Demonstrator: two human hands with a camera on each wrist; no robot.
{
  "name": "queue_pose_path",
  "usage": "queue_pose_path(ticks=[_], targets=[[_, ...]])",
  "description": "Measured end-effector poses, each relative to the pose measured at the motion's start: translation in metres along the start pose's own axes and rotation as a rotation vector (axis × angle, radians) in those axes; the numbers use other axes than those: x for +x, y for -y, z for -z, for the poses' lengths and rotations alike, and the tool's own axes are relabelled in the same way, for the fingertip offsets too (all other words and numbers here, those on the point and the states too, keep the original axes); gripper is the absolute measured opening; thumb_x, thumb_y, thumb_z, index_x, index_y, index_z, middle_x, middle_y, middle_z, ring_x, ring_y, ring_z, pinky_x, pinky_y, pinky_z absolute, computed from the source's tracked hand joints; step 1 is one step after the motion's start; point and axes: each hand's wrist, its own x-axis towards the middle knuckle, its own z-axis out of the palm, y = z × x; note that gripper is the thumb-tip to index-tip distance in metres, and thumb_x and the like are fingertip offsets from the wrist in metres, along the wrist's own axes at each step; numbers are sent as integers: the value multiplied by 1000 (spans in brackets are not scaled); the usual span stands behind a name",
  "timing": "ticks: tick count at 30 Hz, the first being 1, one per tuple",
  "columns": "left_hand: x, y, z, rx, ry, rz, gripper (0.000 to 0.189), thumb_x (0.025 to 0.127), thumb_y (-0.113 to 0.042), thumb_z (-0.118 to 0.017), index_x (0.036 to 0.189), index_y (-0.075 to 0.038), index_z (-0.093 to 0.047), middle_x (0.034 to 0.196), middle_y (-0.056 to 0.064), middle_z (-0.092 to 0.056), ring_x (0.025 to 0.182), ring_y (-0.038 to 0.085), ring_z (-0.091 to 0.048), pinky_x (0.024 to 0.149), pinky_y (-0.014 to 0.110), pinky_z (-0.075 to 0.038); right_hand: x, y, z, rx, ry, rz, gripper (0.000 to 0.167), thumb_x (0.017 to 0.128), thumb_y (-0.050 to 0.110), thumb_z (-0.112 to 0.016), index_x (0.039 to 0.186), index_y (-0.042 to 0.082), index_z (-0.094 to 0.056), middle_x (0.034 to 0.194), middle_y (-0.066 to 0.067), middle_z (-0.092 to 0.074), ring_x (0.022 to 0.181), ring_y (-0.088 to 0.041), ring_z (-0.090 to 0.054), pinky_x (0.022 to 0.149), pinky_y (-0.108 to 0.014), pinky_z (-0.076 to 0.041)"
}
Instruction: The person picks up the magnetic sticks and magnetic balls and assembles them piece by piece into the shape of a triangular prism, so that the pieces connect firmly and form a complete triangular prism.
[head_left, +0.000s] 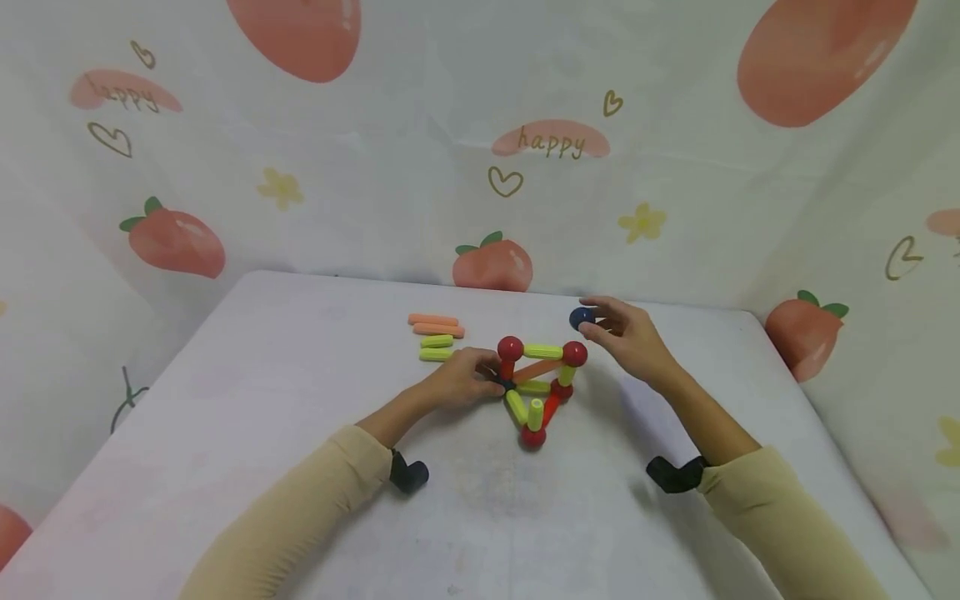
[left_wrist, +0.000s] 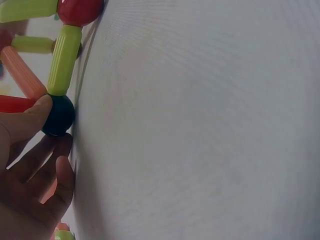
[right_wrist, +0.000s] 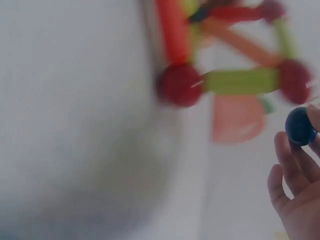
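Note:
In the head view, a frame of rods and balls stands mid-table, with red balls (head_left: pixel 575 353), yellow-green rods (head_left: pixel 543 352), red rods and an orange diagonal rod (head_left: pixel 538 369). At its left corner my left hand (head_left: pixel 462 379) pinches a dark blue ball (left_wrist: pixel 60 117) between thumb and fingers; rods run out from that ball. My right hand (head_left: pixel 633 340) holds a separate blue ball (head_left: pixel 580 317) by thumb and fingertips, raised behind the frame's upper right red ball and apart from it. One yellow-green rod (head_left: pixel 536 414) stands upright on the front red ball (head_left: pixel 532 437), its top end bare.
Two orange rods (head_left: pixel 438 330) and two short yellow-green rods (head_left: pixel 437 341) lie on the white table (head_left: pixel 300 367) behind my left hand. A fruit-printed cloth (head_left: pixel 390 167) hangs along the table's back. Black wrist straps (head_left: pixel 408 473) sit at both cuffs.

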Motion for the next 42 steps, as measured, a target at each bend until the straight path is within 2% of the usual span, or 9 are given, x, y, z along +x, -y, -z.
queue_pose_path(ticks=[2, 5, 10, 14, 19, 24, 32, 38, 42], targets=[[0, 0, 1, -1, -7, 7, 30, 88, -3, -73, 117, -7, -67, 110, 2, -69, 106, 17, -64, 100, 35, -49, -6, 15, 6, 61, -21, 33, 45, 97, 20, -66, 139, 8, -55, 120, -17, -66, 97, -26, -68, 85, -19, -53], [-1, 0, 2, 4, -15, 7, 30, 88, -3, -74, 117, -7, -67, 109, 2, -69, 106, 16, -64, 100, 35, -49, -15, 32, 7, 125, 6, 109, 44, 96, 12, -67, 138, 6, -56, 118, -16, -66, 95, -20, -68, 85, -21, -54], [-3, 0, 3, 20, -23, -5, 30, 87, -3, -74, 117, -6, -67, 109, 3, -69, 105, 17, -64, 100, 35, -49, -31, 48, -15, 63, 233, 225, 43, 91, 10, -72, 133, 7, -61, 119, -4, -68, 101, -14, -66, 90, -33, -55], [-3, 1, 3, 32, -21, -16, 30, 88, -4, -73, 118, -5, -67, 110, 4, -69, 106, 18, -64, 100, 36, -49, -39, 47, -35, 38, 362, 238, 42, 90, 13, -74, 131, 14, -64, 124, -2, -68, 108, -12, -63, 92, -45, -54], [-2, 2, 2, 41, -23, -22, 30, 88, -4, -74, 117, -5, -67, 109, 3, -70, 106, 17, -64, 101, 36, -48, -44, 45, -41, 56, 369, 239, 45, 89, 9, -74, 133, 16, -63, 130, -8, -65, 110, -12, -63, 93, -51, -53], [-1, 0, 2, 34, -24, -10, 29, 88, -4, -74, 117, -6, -67, 109, 3, -70, 105, 17, -64, 101, 35, -48, -49, 41, -29, 21, 362, 206, 44, 89, 16, -76, 131, 13, -62, 123, 0, -67, 108, -19, -65, 91, -43, -55], [-1, -2, 3, 16, -26, -15, 28, 88, -3, -73, 116, -5, -67, 108, 4, -69, 105, 18, -64, 101, 36, -49, -49, 10, -8, -56, 460, 17, 19, 95, 18, -67, 105, 1, -69, 99, -6, -71, 91, -18, -64, 86, -31, -55], [-1, -1, 1, 14, -15, -13, 28, 88, -4, -74, 115, -5, -67, 107, 3, -69, 102, 17, -64, 99, 34, -49, -42, -23, -18, -63, 344, -86, 27, 95, 18, -67, 115, 1, -65, 110, -11, -69, 93, -21, -65, 83, -31, -54], [-3, -2, 0, 10, -12, -9, 31, 87, -3, -74, 117, -5, -67, 108, 4, -69, 103, 18, -64, 99, 35, -50, -38, -31, -30, -26, 330, -66, 42, 93, 18, -70, 129, -1, -59, 120, -16, -66, 92, -23, -65, 79, -31, -55]])
